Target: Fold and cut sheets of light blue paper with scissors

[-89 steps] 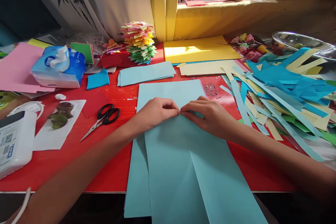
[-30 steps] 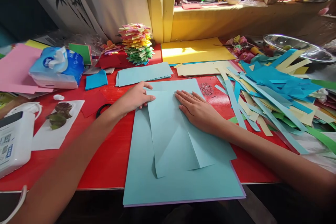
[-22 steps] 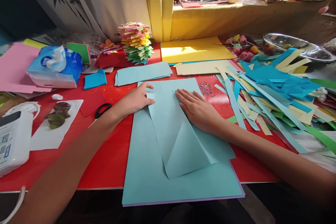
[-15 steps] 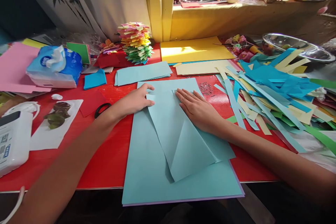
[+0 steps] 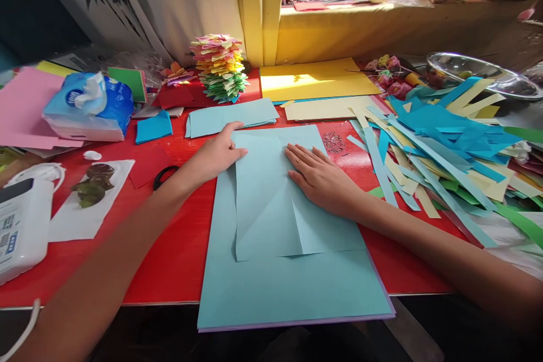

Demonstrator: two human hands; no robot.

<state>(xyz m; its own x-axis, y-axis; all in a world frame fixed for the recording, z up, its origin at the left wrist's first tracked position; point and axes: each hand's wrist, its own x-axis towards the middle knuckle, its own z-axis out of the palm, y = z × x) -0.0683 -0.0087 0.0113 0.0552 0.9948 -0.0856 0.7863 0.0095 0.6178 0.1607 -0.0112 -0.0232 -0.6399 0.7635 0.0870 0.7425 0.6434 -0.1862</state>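
Observation:
A folded light blue sheet with crease lines lies on a larger stack of light blue paper, which has a lilac sheet showing at its bottom edge. My right hand rests flat on the folded sheet's right side, fingers stretched out. At its upper left corner is my left hand, thumb and forefinger spread apart, the thumb reaching over the sheet's edge. The other left fingers are mostly hidden. The folded sheet's left edge stands slightly off the stack. Black scissors handles show beside my left forearm.
On the red table, cut paper strips pile up at right, near a metal bowl. Behind are folded blue paper, yellow paper and a colourful paper stack. A tissue pack and white device stand left.
The folded sheet has gone from a slanted, pointed shape to a squarer one lying straighter on the stack. My left hand has moved slightly up and left; my right hand has barely moved.

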